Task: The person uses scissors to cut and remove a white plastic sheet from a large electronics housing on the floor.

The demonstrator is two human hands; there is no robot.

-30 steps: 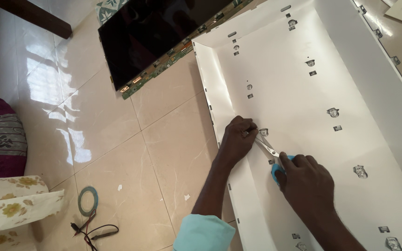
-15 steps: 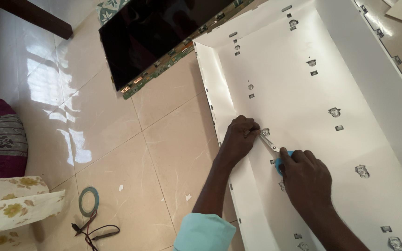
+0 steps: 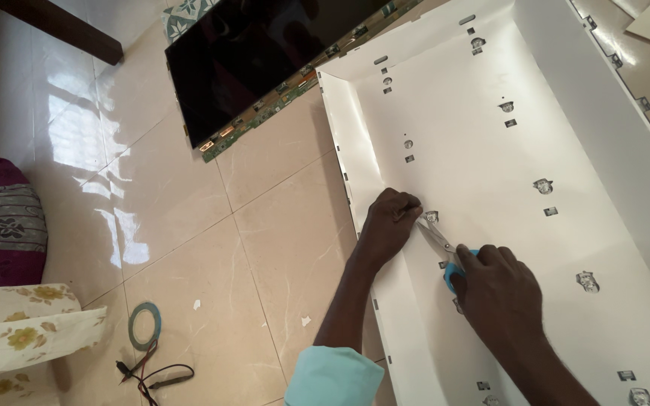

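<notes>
1. The white reflector sheet (image 3: 490, 173) lies in a large shallow panel tray on the tiled floor (image 3: 189, 225). Small round lenses and rectangular cut-outs sit in rows across the sheet.
2. The left hand (image 3: 389, 222) rests on the sheet near its left fold. The fingers are curled in, with the fingertips pressed down just beside one small lens (image 3: 431, 216). Whether the fingers pinch anything cannot be told.
3. The right hand (image 3: 499, 293) is closed around the blue handles of a pair of scissors (image 3: 439, 242). The handles are mostly hidden under the hand.
4. The metal blades point up and to the left, toward the left hand. The blade tips lie at the lens, just beside the left fingertips.
5. A dark display panel (image 3: 265, 53) lies on the floor beyond the tray, with a green circuit strip along its lower edge.
6. A roll of tape (image 3: 145, 325) lies on the floor at lower left. Red and black probe leads (image 3: 152, 374) lie just below it.
7. A floral cushion (image 3: 16, 331) sits at the left edge.
</notes>
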